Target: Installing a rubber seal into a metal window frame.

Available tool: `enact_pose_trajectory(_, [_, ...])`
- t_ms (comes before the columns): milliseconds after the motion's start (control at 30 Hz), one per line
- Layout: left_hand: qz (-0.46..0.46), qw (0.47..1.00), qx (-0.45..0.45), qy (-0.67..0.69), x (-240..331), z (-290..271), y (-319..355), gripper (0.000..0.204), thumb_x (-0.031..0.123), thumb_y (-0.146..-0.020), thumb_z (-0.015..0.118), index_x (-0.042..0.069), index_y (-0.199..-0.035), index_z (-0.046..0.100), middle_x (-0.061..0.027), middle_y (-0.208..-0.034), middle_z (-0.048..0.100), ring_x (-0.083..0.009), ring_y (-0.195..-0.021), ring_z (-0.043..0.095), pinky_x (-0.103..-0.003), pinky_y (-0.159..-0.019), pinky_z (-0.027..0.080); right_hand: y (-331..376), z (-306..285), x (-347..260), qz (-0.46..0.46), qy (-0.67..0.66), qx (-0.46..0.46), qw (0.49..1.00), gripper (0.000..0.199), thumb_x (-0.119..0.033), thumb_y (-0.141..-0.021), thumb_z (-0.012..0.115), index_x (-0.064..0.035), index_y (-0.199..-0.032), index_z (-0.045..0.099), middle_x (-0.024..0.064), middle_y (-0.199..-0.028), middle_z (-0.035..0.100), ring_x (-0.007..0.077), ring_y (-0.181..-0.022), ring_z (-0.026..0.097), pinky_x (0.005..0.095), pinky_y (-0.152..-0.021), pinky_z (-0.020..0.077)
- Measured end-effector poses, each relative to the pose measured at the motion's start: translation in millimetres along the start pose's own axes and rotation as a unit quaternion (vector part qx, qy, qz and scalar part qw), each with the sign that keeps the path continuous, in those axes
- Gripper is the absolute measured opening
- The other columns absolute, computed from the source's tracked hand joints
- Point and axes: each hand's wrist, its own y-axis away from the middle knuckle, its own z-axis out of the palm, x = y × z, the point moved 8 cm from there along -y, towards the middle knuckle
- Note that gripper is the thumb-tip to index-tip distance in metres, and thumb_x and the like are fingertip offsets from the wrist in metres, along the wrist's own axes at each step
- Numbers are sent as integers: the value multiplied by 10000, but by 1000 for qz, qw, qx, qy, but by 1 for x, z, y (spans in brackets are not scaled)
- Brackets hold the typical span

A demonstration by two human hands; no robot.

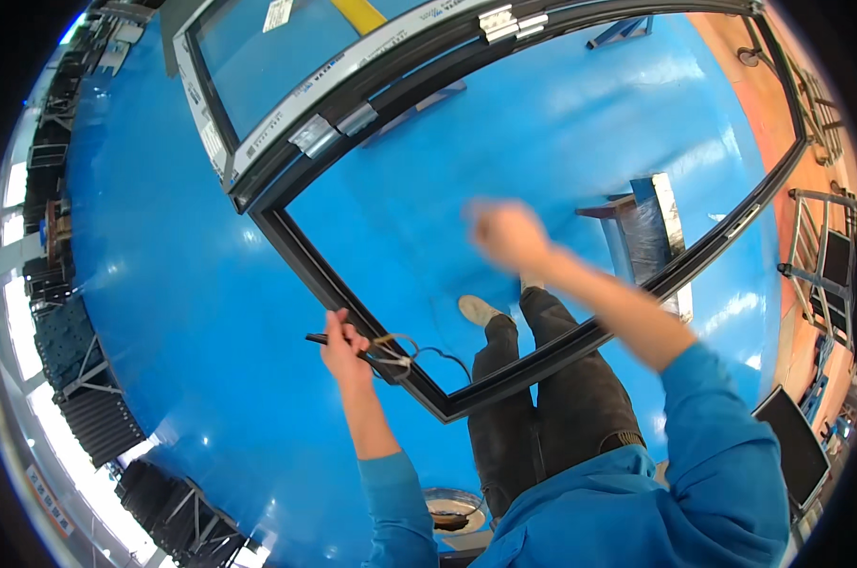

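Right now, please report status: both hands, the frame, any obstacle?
Left hand grips a thin black tool at the dark window frame, near its corner. Right hand raised, blurred, grip unclear. Loose cord loops beside the left hand.

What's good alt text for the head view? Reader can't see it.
Seen from above, a person in a blue top stands inside a large dark window frame over a blue floor. Their left hand grips a thin black strip at the frame's edge. Their right hand, blurred, is raised above the opening.
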Motion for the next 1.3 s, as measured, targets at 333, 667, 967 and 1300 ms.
enact_pose_trajectory(333, [-61,984,-126,-108,-14,56,125,419,406,-1069,582,5,-1146,676,5,-684,509,-50,-490,346,-218,-469,282,177,53,-167,126,-336,-114,926,379,-135,-884,705,-71,-1247,618,101,-964,698,297,-758,649,382,-697,501])
enact_pose_trajectory(667, [-171,947,-268,36,-29,27,183,471,461,-1073,553,29,-1236,646,-46,-831,602,-93,-560,448,-250,-553,350,270,81,-192,341,-819,-355,296,220,-136,-968,644,-63,-1172,604,41,-781,628,165,-633,555,265,-598,417])
enact_pose_trajectory(967, [98,896,-224,-371,-30,10,209,396,316,-1094,530,-8,-1305,616,-80,-991,674,-149,-760,605,-254,-709,473,303,102,-203,254,-854,-180,418,189,-134,-972,565,-81,-1153,583,4,-739,524,56,-601,427,223,-529,315])
enact_pose_trajectory(1300, [200,844,-251,-429,18,-15,164,321,191,-1078,554,-19,-1308,630,-66,-943,695,-141,-807,619,-231,-760,489,230,116,-236,261,-861,-5,436,408,-132,-908,583,-48,-1307,552,29,-811,574,91,-637,465,212,-537,345])
